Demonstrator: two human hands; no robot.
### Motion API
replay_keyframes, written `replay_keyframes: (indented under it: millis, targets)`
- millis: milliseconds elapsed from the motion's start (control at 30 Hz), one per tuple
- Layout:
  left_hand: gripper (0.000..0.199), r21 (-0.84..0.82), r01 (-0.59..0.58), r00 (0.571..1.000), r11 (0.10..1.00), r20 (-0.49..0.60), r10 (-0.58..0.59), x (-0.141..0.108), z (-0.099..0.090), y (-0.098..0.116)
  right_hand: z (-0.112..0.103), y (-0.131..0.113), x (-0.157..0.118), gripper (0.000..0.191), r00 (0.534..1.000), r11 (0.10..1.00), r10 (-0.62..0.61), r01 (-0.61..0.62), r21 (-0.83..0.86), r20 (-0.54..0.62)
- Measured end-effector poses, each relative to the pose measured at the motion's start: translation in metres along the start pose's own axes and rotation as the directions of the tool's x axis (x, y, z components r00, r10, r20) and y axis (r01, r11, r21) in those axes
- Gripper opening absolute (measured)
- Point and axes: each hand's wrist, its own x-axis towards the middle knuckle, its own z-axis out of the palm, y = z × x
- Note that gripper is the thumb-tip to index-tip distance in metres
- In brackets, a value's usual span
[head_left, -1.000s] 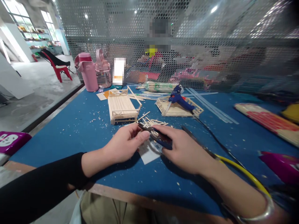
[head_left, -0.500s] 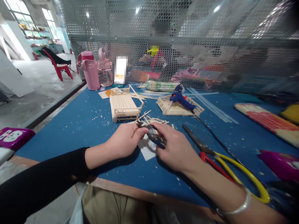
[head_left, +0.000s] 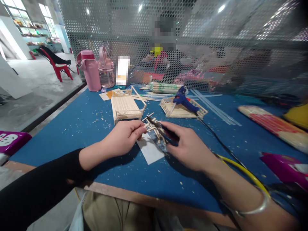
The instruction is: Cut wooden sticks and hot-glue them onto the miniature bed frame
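Observation:
My left hand (head_left: 125, 138) is closed in a pinch, with the tip of a thin wooden stick showing at its fingertips. My right hand (head_left: 190, 146) is wrapped round dark-handled pliers (head_left: 167, 132), whose jaws point up and left, a little apart from my left fingertips. Short cut sticks (head_left: 156, 128) lie in a loose pile beneath the pliers. A white paper (head_left: 149, 149) rests on the blue table between my hands. Just beyond my left hand stands a small stick-built frame (head_left: 127, 107).
A blue glue gun (head_left: 185, 102) lies on a second stick frame (head_left: 168, 107), its cord running right. Yellow-handled scissors (head_left: 245, 170) lie partly under my right arm. A pink flask (head_left: 90, 72) stands at the back left. Behind the mesh (head_left: 115, 25) is a person.
My hands have moved apart. The pliers have come away from my left fingertips, uncovering more of the stick pile and the paper. My right forearm now covers more of the scissors.

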Motion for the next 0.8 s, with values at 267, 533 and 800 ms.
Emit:
replay_keyframes:
  millis: [267, 533, 800]
  targets:
    - [0.028, 0.341, -0.018, 1.0, 0.94, 0.005, 0.017, 0.0, -0.006, 0.0, -0.012, 0.003, 0.001, 0.052, 0.973, 0.996, 0.015, -0.034, 0.079, 0.231]
    - [0.032, 0.7, -0.015, 0.997, 0.714, 0.068, -0.046, -0.004, -0.001, 0.002, -0.002, 0.003, -0.002, 0.047, 0.992, 0.947, 0.052, -0.013, -0.32, 0.115]
    - [0.036, 0.472, 0.12, 0.991, 0.873, -0.11, -0.076, 0.001, -0.007, 0.004, -0.01, 0.01, 0.001, 0.048, 0.999, 0.979, 0.002, 0.008, -0.206, 0.046]
